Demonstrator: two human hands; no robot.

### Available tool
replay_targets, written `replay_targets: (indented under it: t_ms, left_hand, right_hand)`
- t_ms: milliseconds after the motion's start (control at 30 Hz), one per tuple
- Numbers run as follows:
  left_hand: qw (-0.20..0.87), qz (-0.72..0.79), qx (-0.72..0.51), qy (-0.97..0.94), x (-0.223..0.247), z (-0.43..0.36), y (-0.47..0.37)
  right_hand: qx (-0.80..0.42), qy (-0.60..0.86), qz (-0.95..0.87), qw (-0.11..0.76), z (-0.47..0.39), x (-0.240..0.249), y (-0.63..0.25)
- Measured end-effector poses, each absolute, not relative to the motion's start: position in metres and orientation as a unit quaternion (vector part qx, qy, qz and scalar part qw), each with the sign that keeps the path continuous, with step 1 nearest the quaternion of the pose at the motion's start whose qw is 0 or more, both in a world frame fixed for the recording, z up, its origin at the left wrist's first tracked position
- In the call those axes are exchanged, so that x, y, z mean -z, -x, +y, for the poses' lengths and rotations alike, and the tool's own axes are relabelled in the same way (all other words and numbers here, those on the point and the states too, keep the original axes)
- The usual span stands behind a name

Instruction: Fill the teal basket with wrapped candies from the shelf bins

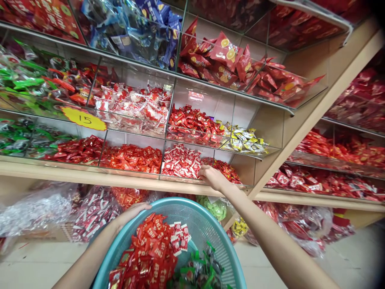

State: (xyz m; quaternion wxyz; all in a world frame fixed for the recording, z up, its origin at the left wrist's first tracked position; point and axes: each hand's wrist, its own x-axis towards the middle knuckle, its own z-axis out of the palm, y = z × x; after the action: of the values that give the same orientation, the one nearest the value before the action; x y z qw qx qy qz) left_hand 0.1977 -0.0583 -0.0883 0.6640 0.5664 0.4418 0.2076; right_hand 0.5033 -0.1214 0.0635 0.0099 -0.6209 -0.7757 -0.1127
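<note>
My left hand (pixel 135 212) grips the rim of a teal plastic basket (pixel 231 257) on its left side. Inside it lie red-wrapped candies (pixel 156 241), a small cluster of red-and-white candies (pixel 179 237) and green-ended candies (pixel 204 267). My right hand (pixel 212 176) is at the front right corner of a lower shelf compartment of red-and-white candies (pixel 182 160). Its fingers are curled, and whatever they may hold is hidden. Left of that compartment are orange-red candies (pixel 136 158); right of it, partly behind my hand, are more red candies (pixel 227 168).
Clear dividers split the shelves into candy compartments. A yellow price tag marked 15 (pixel 84 118) hangs on the left. Above are yellow-and-white candies (pixel 246 140) and red triangular packs (pixel 225 52). A slanting wooden upright (pixel 303 124) stands right. Bagged candies (pixel 96 210) lie beneath the shelf.
</note>
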Motion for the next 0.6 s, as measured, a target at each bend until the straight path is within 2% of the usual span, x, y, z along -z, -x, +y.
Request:
replay_targets:
  t_ms: [100,200,300,467,533,600]
  left_hand:
    - [0.680,0.400,-0.209,-0.577,0.088,-0.057,-0.197]
    - [0.667,0.415,-0.214,-0.580,0.088,-0.057,-0.197]
    - [0.669,0.417,-0.208,-0.579,0.090,-0.056,-0.196]
    - [0.664,0.429,-0.216,-0.573,0.093,-0.056,-0.197]
    - [0.659,0.438,-0.218,-0.571,0.093,-0.057,-0.198]
    - [0.655,0.454,-0.218,-0.563,0.092,-0.057,-0.199]
  right_hand:
    - [0.124,0.637,-0.761,-0.002,-0.120,-0.061,-0.499]
    - [0.121,0.644,-0.754,0.034,-0.120,-0.058,-0.499]
    - [0.097,0.633,-0.758,0.126,-0.122,-0.059,-0.503]
    - [0.022,0.596,-0.724,0.346,-0.138,-0.063,-0.493]
    - [-0.048,0.592,-0.705,0.389,-0.148,-0.054,-0.480]
    - [-0.131,0.590,-0.695,0.389,-0.157,-0.033,-0.466]
